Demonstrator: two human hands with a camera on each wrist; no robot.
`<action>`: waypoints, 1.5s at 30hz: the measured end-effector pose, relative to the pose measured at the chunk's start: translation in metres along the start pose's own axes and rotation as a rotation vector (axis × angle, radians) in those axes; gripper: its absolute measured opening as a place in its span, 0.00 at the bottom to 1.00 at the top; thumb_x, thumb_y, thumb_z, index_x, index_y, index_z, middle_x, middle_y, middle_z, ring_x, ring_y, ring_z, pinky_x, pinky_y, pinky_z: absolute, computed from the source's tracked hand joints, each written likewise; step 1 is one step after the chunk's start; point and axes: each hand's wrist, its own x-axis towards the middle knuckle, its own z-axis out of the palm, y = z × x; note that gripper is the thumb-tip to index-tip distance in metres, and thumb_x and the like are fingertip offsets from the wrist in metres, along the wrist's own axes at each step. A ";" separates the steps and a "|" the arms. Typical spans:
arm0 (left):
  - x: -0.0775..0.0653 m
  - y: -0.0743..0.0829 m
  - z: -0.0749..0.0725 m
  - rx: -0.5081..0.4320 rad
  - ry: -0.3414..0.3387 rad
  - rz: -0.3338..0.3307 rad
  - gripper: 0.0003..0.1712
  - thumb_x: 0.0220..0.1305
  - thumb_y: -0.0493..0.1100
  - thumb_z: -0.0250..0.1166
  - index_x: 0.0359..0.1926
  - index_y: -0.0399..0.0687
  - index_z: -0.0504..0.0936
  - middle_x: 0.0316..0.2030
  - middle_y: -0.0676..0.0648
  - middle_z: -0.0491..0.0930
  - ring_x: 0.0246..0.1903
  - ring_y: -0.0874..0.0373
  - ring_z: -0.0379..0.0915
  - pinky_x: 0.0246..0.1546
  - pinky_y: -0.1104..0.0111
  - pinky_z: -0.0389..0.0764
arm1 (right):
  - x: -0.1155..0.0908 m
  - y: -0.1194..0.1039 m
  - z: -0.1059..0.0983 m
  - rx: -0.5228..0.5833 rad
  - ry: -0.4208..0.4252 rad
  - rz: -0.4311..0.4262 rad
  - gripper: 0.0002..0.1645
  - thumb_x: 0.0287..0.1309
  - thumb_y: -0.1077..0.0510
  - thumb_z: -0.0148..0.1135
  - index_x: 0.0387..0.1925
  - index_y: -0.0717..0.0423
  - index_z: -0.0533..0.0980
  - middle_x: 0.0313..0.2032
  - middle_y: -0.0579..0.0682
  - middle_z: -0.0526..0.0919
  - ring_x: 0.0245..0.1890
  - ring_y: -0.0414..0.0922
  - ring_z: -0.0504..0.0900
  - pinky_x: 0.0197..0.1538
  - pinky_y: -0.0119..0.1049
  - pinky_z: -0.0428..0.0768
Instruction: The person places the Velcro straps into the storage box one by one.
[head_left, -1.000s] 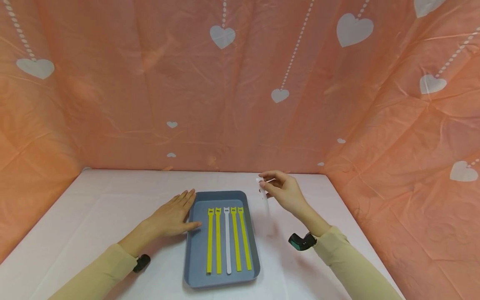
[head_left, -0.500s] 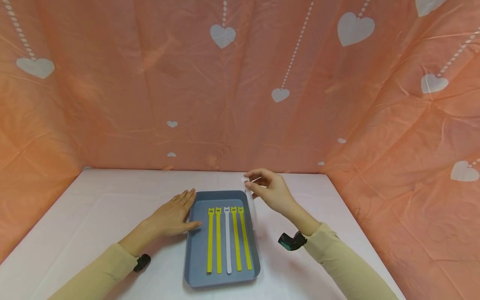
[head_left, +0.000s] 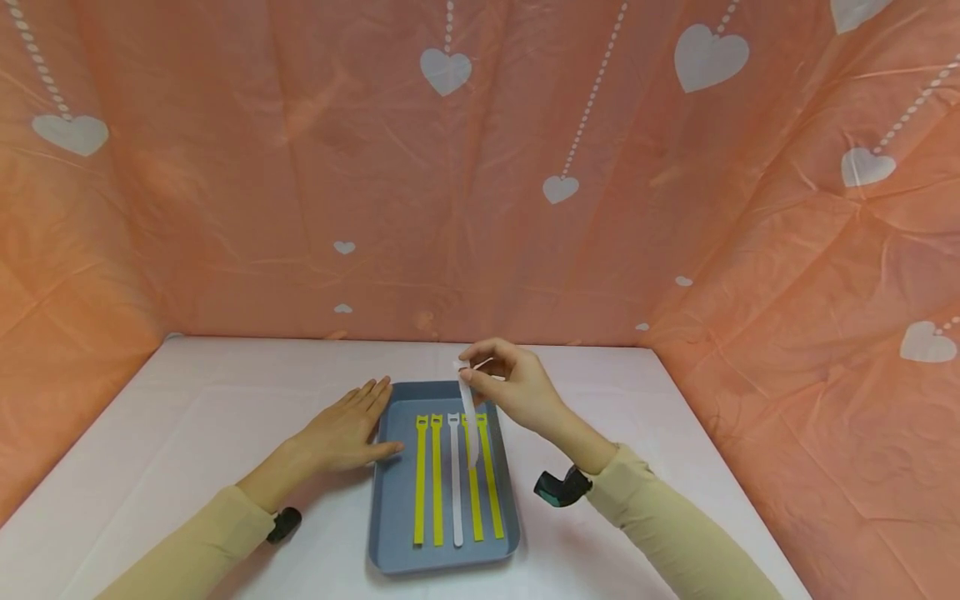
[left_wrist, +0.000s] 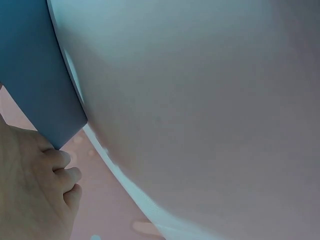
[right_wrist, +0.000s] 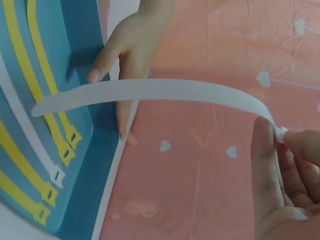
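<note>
My right hand pinches a white cable strap by its slotted head, and the strap hangs over the blue-grey tray. In the right wrist view that strap bends in a long curve above the tray. Inside the tray lie several yellow cable straps and one white cable strap, side by side with their heads at the far end. My left hand rests against the tray's left rim, fingers straight, thumb over the edge. Part of the right-hand yellow straps is hidden behind the held one.
The tray stands on a white-covered table. An orange curtain with white hearts rises behind the table and along both sides. A black wrist device sits at the right cuff, another at the left.
My right hand has moved left with the white cable strap, from beside the tray to above its far right part. The left hand and the tray have stayed put.
</note>
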 end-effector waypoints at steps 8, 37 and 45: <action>0.000 0.002 -0.004 -0.007 -0.011 -0.008 0.60 0.68 0.71 0.60 0.77 0.24 0.56 0.78 0.29 0.54 0.77 0.31 0.51 0.75 0.42 0.57 | 0.000 0.000 0.021 0.066 -0.068 0.026 0.14 0.66 0.66 0.68 0.52 0.66 0.79 0.43 0.58 0.83 0.36 0.44 0.87 0.39 0.56 0.89; -0.001 -0.002 -0.008 -0.033 -0.049 0.012 0.55 0.70 0.62 0.63 0.77 0.24 0.54 0.79 0.28 0.51 0.78 0.31 0.47 0.75 0.40 0.56 | 0.001 0.003 0.072 0.245 -0.227 0.126 0.13 0.68 0.69 0.64 0.52 0.69 0.77 0.44 0.57 0.82 0.35 0.39 0.86 0.44 0.67 0.85; 0.000 -0.001 -0.006 -0.019 -0.032 0.008 0.57 0.69 0.66 0.62 0.77 0.24 0.56 0.78 0.29 0.53 0.77 0.31 0.50 0.75 0.41 0.57 | 0.012 0.018 0.071 0.167 -0.182 0.137 0.11 0.70 0.68 0.63 0.52 0.68 0.78 0.44 0.59 0.83 0.36 0.43 0.88 0.44 0.60 0.87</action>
